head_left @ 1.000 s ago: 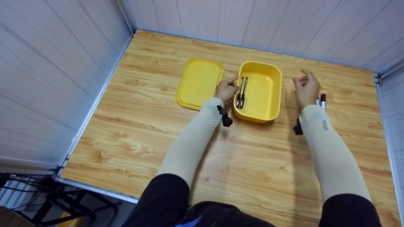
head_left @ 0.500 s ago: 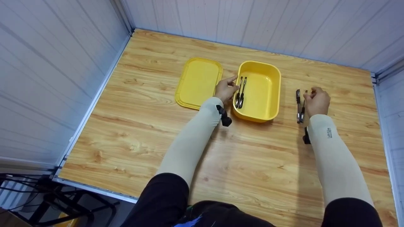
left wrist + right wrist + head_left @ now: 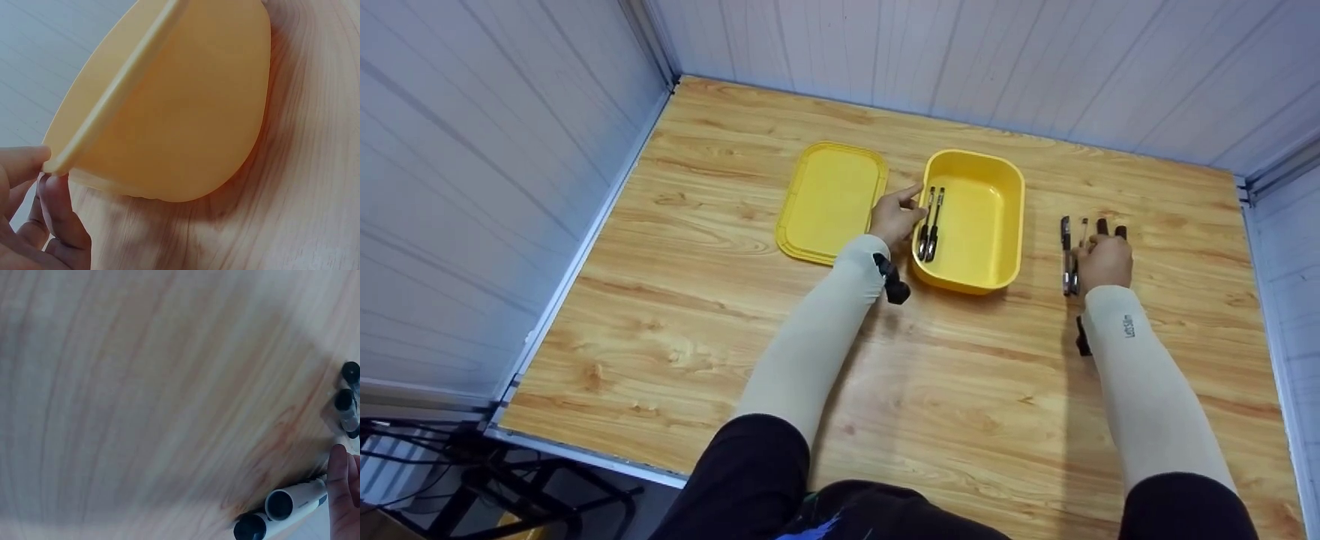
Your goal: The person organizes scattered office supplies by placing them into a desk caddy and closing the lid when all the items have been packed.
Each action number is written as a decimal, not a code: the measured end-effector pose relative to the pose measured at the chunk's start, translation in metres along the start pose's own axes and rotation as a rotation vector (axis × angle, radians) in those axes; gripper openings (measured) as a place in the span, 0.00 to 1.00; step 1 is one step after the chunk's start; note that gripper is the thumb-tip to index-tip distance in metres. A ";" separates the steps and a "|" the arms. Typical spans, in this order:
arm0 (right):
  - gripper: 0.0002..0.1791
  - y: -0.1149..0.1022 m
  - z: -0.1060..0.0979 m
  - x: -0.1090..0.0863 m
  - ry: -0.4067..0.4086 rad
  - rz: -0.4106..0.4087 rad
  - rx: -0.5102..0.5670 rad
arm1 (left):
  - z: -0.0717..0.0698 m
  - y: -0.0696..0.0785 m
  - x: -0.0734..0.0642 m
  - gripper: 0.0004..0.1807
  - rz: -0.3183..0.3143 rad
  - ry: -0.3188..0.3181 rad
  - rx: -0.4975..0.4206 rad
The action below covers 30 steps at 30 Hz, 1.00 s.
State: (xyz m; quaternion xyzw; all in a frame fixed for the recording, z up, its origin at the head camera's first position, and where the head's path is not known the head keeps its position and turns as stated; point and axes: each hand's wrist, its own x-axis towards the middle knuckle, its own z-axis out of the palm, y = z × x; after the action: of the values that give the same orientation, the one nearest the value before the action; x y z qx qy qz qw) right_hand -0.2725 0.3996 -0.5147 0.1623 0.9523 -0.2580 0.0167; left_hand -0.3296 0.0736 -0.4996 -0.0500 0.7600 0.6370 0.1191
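The left hand (image 3: 894,216) pinches the rim of a yellow plastic box (image 3: 185,107) between thumb and fingers, on the box's left side. Inside the box, two black-capped pens (image 3: 933,236) lie side by side along the left wall. On the right, the right hand (image 3: 1106,262) is low over two markers (image 3: 281,506), their black caps showing beyond its fingers in the head view. Just left of it are two more pens (image 3: 1066,255), one partly hidden by the hand. In the right wrist view the thumb lies between the pens and the markers.
A yellow lid (image 3: 832,199) lies flat on the wooden table (image 3: 660,300), left of the box, close to the left hand. White panel walls (image 3: 840,45) stand at the back and both sides of the table.
The right hand has come down and back toward the person from beside the box, uncovering the two pens. It then shifts slightly left over the markers. The left hand stays on the rim.
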 end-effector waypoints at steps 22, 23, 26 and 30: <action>0.18 -0.003 0.000 0.001 -0.059 0.024 0.046 | 0.001 0.000 0.000 0.26 -0.012 0.008 -0.017; 0.18 -0.004 0.000 0.001 -0.062 0.027 0.052 | 0.001 0.000 0.000 0.26 -0.013 0.007 -0.020; 0.18 -0.005 0.000 0.001 -0.069 0.042 0.071 | 0.001 0.000 -0.001 0.26 -0.021 0.001 -0.031; 0.18 -0.006 -0.001 0.003 -0.081 0.061 0.090 | 0.000 0.001 -0.002 0.26 -0.018 0.003 -0.024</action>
State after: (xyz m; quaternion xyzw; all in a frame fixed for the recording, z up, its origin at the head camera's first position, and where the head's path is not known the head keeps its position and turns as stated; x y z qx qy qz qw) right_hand -0.2769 0.3960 -0.5107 0.1814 0.9328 -0.3063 0.0557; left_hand -0.3279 0.0740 -0.4978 -0.0592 0.7520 0.6449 0.1228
